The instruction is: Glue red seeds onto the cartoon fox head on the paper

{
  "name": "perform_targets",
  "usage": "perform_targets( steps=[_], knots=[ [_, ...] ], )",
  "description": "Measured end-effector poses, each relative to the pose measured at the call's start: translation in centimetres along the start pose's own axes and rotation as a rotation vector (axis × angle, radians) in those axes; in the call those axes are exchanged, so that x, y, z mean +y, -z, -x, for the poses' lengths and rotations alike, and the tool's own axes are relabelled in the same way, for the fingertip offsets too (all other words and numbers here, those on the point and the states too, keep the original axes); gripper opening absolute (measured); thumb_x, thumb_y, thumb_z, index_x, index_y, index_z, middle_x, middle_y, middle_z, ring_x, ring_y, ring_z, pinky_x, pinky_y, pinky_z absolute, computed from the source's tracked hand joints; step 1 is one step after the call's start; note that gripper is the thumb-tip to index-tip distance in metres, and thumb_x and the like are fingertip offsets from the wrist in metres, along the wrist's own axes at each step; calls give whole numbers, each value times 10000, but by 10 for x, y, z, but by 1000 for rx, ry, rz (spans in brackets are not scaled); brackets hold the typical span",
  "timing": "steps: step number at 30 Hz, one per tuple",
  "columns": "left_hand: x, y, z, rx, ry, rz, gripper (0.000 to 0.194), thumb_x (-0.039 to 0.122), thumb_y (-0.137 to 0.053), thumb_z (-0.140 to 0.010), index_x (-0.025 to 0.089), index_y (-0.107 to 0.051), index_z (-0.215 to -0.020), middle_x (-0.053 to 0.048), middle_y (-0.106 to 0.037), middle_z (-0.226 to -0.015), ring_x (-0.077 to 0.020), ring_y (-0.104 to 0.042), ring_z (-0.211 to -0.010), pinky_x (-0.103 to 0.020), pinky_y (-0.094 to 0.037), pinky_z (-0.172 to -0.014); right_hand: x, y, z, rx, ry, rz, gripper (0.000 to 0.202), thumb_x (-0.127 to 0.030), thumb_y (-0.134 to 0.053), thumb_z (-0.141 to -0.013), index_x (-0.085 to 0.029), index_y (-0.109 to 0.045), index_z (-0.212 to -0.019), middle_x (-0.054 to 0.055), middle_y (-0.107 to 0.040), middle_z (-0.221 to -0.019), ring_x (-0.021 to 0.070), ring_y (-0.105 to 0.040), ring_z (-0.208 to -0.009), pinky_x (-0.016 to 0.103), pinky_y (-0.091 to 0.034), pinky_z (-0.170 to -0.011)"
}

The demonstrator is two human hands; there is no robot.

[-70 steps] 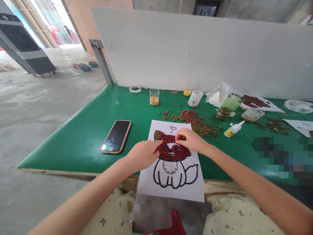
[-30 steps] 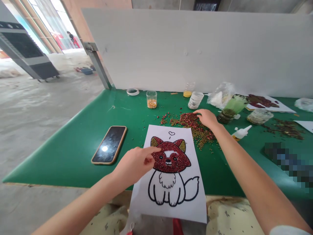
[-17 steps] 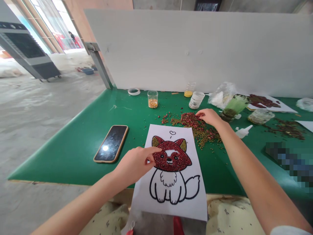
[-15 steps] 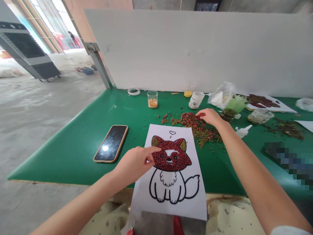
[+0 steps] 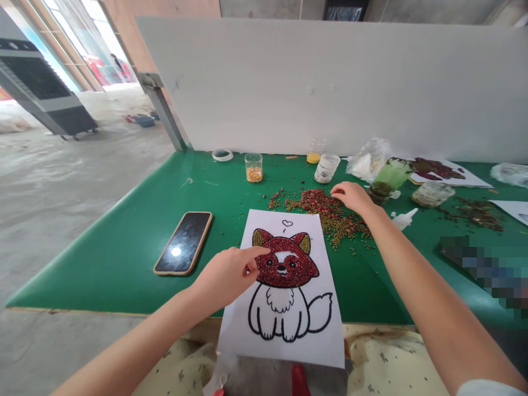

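Note:
A sheet of white paper with a line drawing of a fox-like animal overhangs the table's front edge. The animal's head is filled with dark red beans and its inner ears with green ones; body and tail are plain white. My left hand rests on the sheet's left side, index finger stretched onto the head, the other fingers loosely curled. Over the far right edge of a loose pile of red and green beans, my right hand has its fingertips pinched together. Whatever lies between them is too small to make out.
A phone lies left of the sheet. Behind stand a cup of corn kernels, a whitish cup and a tape roll. To the right are a green container, a glue bottle and another bean picture.
The whole view has shifted slightly. My right hand's fingertips have drawn a little to the right against the bean pile; my left hand keeps its place on the sheet.

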State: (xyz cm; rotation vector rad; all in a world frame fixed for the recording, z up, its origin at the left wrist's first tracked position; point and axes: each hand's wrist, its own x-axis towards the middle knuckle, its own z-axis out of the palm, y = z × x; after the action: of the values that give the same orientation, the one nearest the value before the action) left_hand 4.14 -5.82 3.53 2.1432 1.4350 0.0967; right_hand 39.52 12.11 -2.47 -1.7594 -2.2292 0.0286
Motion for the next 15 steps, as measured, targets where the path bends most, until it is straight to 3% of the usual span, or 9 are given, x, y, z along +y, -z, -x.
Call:
perform_targets(
  steps=[15],
  knots=[
    [-2,0,2,7,-20,-27,478,206,-436,-778,255,-547,-1240,2,-698,-787,-144,-600,-692,-237,-409,-589,-20,-3,-2,-70,-109,190,161,-160,-554,-766,-176,-705,-713,83,-678,-812,191,-587,-731,267,-409,-619]
  ],
)
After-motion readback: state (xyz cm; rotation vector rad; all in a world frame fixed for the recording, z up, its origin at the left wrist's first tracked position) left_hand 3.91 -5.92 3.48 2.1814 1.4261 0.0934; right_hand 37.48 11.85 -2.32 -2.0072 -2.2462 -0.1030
